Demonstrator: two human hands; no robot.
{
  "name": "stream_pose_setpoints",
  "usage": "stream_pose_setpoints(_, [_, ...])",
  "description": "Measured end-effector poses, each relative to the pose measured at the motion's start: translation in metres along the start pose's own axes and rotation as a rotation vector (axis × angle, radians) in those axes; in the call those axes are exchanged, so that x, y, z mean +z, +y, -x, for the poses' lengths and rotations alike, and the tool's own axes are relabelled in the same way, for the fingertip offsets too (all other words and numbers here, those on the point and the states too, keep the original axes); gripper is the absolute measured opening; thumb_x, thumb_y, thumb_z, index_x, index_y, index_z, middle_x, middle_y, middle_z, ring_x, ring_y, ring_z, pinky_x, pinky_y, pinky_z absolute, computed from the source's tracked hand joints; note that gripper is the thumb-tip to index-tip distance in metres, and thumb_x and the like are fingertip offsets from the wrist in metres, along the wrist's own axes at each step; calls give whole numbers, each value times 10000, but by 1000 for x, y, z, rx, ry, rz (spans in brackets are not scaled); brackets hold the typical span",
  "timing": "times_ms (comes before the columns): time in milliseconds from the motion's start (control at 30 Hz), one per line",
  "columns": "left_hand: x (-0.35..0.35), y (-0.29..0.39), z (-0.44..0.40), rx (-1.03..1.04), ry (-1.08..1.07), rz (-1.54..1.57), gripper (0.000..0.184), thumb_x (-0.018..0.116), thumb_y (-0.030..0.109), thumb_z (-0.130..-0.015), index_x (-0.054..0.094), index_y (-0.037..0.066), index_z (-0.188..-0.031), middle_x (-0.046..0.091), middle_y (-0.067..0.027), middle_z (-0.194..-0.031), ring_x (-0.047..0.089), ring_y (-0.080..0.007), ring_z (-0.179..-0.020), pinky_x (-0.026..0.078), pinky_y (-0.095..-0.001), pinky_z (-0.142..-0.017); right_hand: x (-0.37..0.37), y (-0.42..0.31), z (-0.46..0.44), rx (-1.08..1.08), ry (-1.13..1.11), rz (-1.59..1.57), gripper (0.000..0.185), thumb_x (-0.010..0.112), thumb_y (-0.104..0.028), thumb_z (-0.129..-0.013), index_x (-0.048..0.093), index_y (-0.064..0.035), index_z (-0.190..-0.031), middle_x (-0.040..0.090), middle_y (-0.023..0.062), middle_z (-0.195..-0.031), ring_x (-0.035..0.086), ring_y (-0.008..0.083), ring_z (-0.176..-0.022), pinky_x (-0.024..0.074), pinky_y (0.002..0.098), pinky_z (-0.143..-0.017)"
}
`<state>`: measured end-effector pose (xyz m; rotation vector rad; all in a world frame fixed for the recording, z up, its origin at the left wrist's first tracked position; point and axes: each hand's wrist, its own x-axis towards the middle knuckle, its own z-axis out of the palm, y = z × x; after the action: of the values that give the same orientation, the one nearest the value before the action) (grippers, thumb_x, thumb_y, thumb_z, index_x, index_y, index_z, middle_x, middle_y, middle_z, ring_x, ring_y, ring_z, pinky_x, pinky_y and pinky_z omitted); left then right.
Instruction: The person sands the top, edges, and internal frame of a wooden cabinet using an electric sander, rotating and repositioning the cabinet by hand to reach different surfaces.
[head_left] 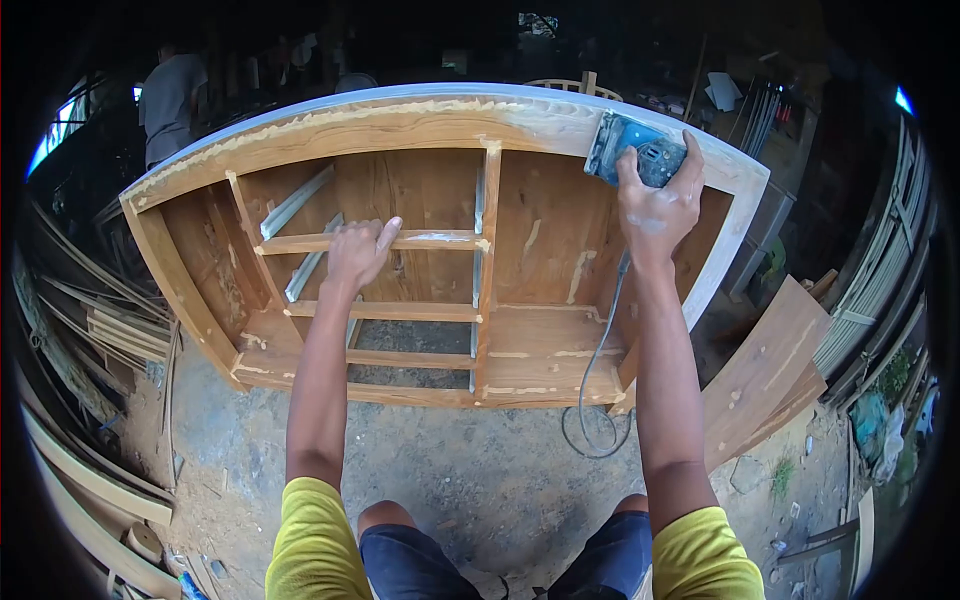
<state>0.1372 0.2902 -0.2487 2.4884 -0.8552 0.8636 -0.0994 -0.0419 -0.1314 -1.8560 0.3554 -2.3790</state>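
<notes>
One sander [648, 152] is found at the upper right of one cabinet [350, 128], laid against the whitened stretch of its top front edge. The sander is held by the right hand [660, 212], thumb and fingers spread around opposite sides of the body. The left hand [358, 252] is laid over the uppermost rail [430, 241], thumb set apart; whether it is clenched or merely rested cannot be told. The sander is judged rigid and moderately heavy, best held by the rounded top, with fingers kept off the pad; its dust-coated shell may prove slippery. The cabinet is judged heavy and stiff, best held by its thick outer frame, the thin rails being weaker. One cord [601, 350] is noted, looped near the floor. Three crosswise rails and two inner uprights [487, 280] are counted; three pale slides [300, 203] are made out on the left of the rail bay, those on the right being too narrow to count. At least two boards [765, 360] are seen at right, and one person [175, 105] behind.
</notes>
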Motion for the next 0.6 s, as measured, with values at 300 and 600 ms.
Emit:
stream_pose_setpoints(300, [10, -13, -1, 91, 158, 16, 620, 487, 498, -1136, 765, 24, -850, 780, -220, -910, 732, -399, -904, 514, -533, -914, 65, -183, 58, 23, -76, -112, 796, 889, -281, -797, 566, -72, -1494, 639, 244, -1166, 770, 428, -820, 661, 503, -675])
stream_pose_setpoints(600, [13, -21, -6, 110, 157, 16, 534, 513, 431, -1124, 772, 28, -888, 786, -211, -930, 736, -389, -925, 511, -533, -897, 69, -207, 58, -48, -183, -108, 818, 911, -268, -772, 572, -97, -1496, 638, 235, -1167, 768, 429, -820, 652, 499, -669])
